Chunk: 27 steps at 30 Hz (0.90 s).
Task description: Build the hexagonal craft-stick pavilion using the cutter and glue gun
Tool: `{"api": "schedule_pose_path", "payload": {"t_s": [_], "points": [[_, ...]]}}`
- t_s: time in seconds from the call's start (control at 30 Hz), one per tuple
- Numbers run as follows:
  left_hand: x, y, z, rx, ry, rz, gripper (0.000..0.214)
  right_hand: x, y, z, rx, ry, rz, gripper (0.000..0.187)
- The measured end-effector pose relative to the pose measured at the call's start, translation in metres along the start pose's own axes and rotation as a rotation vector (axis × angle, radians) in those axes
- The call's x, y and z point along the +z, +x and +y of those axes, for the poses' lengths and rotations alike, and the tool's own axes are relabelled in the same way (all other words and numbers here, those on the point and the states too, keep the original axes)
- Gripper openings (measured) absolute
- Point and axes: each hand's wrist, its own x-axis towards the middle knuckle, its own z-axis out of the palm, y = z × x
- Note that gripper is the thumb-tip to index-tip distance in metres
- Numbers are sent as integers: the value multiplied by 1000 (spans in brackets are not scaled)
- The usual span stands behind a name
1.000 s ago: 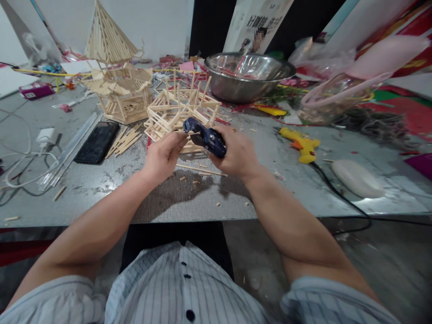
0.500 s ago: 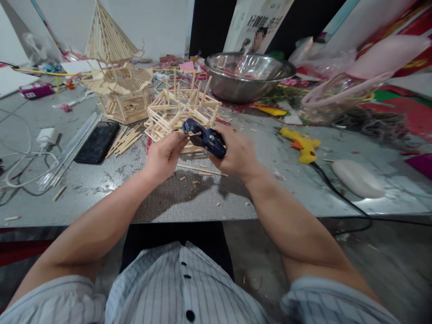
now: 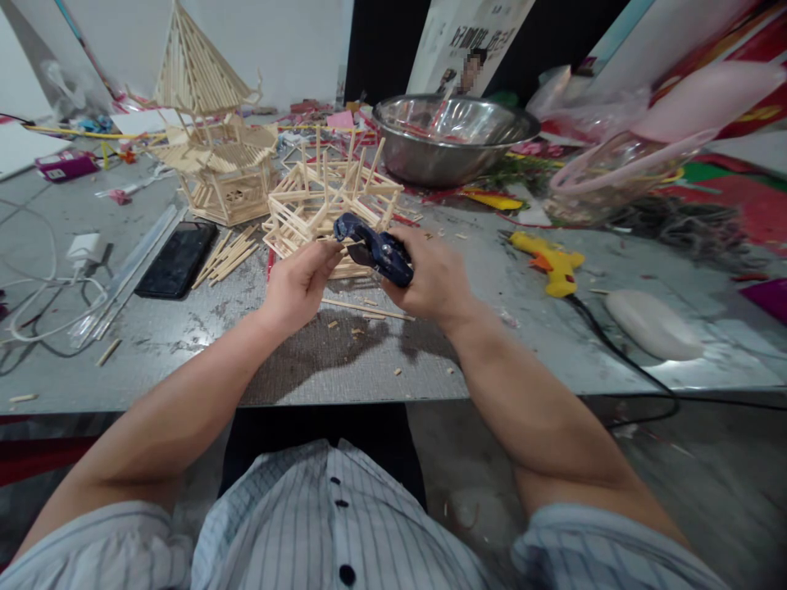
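My right hand (image 3: 434, 274) is wrapped around a dark blue pipe cutter (image 3: 393, 260) with a hooked jaw and a dark blade, the jaw turned toward my left hand. My left hand (image 3: 301, 283) is pinched closed right beside that jaw. Whatever its fingers hold is too small and covered to name. Behind both hands stands an open frame of wooden sticks (image 3: 301, 205), partly hidden by them. Beneath the hands, a thin wooden stick (image 3: 369, 309) and short cut bits (image 3: 333, 324) lie on the grey table (image 3: 295, 360).
A stick pagoda (image 3: 230, 180) stands back left. Near it lie loose sticks (image 3: 227, 256), a phone (image 3: 177, 260) and a white charger (image 3: 86, 250). A steel bowl (image 3: 430, 156) stands behind; a yellow glue gun (image 3: 547, 260) with a black cord and a white mouse-shaped object (image 3: 652, 325) lie right.
The cutter has shifted very slightly right, and a little more of its blade shows below the hooked jaw. My left hand has barely moved.
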Motion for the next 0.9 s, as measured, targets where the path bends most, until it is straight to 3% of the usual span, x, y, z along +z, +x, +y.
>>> {"api": "schedule_pose_path", "payload": {"t_s": [0.9], "points": [[1, -2, 1, -44, -24, -10, 32, -1, 0, 0, 16, -6, -21, 57]]}}
